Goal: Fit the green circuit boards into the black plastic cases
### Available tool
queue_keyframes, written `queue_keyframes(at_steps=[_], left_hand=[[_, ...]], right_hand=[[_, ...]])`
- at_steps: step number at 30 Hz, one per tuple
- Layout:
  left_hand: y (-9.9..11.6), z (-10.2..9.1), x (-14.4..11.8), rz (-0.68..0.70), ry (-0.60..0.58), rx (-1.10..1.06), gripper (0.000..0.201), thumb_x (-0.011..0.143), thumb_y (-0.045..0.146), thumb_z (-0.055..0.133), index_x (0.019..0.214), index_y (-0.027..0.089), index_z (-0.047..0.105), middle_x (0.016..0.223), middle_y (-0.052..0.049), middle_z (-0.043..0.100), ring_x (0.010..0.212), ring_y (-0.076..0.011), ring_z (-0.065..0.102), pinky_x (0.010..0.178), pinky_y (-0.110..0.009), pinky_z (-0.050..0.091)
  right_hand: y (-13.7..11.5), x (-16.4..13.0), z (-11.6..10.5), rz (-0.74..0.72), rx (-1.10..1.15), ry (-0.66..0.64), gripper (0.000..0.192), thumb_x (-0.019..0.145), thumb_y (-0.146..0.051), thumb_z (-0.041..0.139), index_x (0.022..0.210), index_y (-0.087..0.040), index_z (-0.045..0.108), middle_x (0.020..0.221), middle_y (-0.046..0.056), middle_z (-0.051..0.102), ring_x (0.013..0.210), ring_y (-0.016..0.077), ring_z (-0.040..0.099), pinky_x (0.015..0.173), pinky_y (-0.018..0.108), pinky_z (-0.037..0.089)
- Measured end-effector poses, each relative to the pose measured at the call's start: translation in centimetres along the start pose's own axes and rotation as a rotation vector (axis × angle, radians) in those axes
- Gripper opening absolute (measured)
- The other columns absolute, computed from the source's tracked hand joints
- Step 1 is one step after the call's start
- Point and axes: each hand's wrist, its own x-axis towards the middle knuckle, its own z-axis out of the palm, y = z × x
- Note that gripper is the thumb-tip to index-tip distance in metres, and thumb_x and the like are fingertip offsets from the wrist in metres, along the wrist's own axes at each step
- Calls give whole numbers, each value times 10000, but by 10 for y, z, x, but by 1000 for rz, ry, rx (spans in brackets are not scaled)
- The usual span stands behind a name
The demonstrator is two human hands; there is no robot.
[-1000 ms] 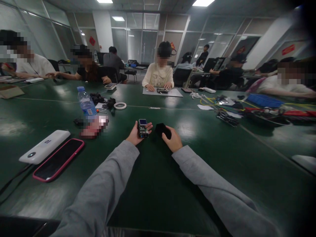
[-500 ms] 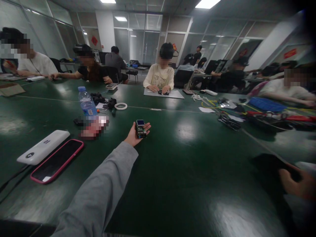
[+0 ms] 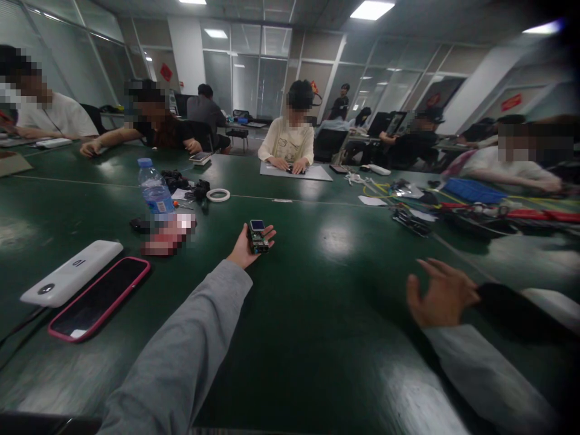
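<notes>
Board (image 3: 259,241) held in left hand (image 3: 244,249), palm up, fingers loosely bent, well in from surface's (image 3: 308,344) near edge; a tilt could spill it. Right hand (image 3: 440,297) half-spread, seemingly empty; blur hides whether it touches the black object (image 3: 510,304) alongside.

On the right of the tabletop (image 3: 308,350), the right hand (image 3: 439,296) is blurred, and the black thing (image 3: 516,311) just beside it sinks into shadow, so its shape and whether the hand touches it cannot be told. The circuit board (image 3: 259,244) hides much of the palm of the left hand (image 3: 243,251), and any marks on its screen are too small to read. Toward the tabletop's far edge, a tan box (image 3: 12,163) is cut off at the left of the view.
</notes>
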Motion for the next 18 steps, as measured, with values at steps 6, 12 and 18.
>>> queue_keyframes(at_steps=[6,12,18], left_hand=[[-2,3,-6,-14,7,52,547,896,536,277,1179,135,518,1166,-155,612,1109,-264,562,887,-434,460],[-3,0,-12,-119,-46,82,667,877,583,265,1217,71,523,1091,-168,636,1064,-252,583,957,-381,414],[1,3,-17,8,101,44,542,872,560,338,1067,112,573,793,-95,666,744,-188,640,729,-315,502]], right_hand=[[-192,-4,65,-325,254,-192,455,867,-347,415,1315,-271,421,1388,73,375,1278,281,334,1028,496,279],[-286,6,103,-499,446,-375,434,909,-354,384,1336,-284,419,1441,11,336,1317,250,294,1054,448,283],[-267,16,126,-270,539,-346,441,920,-375,356,1332,-229,411,1388,71,398,1258,239,381,1011,427,359]])
